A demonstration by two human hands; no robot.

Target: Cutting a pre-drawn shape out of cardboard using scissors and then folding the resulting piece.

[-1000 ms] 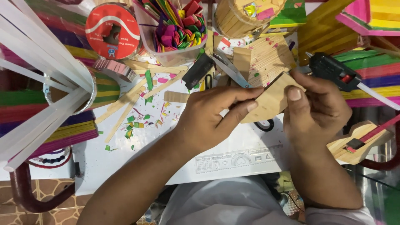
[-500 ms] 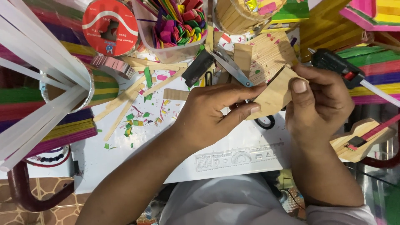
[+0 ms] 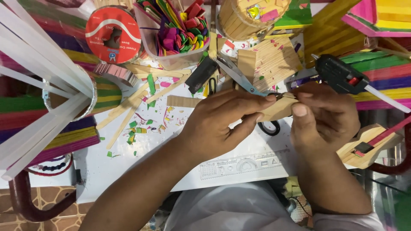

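1. At the bottom centre of the frame, the person's pale garment (image 3: pixel 239 209) was seen, with both forearms reaching up over a white board (image 3: pixel 128 167).
2. At centre, the left hand (image 3: pixel 218 124) was closed around a small wooden piece (image 3: pixel 276 110), its fingers curled over the top edge and its thumb beneath.
3. The right hand (image 3: pixel 325 117) pinched the same piece from the right, thumb pressed flat on its face; the piece was held clear of the board, between the two hands.
4. Beside the right hand lay a small wooden guitar-shaped model (image 3: pixel 364 147); above it, a black glue gun (image 3: pixel 342 77).
5. Scissors (image 3: pixel 244 81) lay just above the left hand, with coloured scraps (image 3: pixel 145 124) scattered to the left.
6. At left stood a round cup (image 3: pixel 68 100) holding long white strips (image 3: pixel 30 64) that fanned outward.
7. At upper centre, a clear container (image 3: pixel 171 55) held coloured sticks and small discs. A red tape roll (image 3: pixel 113 34) lay to its left, and a round stick-built holder (image 3: pixel 248 17) stood to its right; its contents could not be determined.
8. Against the frame a second earlier, the wooden piece had been turned lower and flatter; both hands stayed on it, shifted slightly downward.
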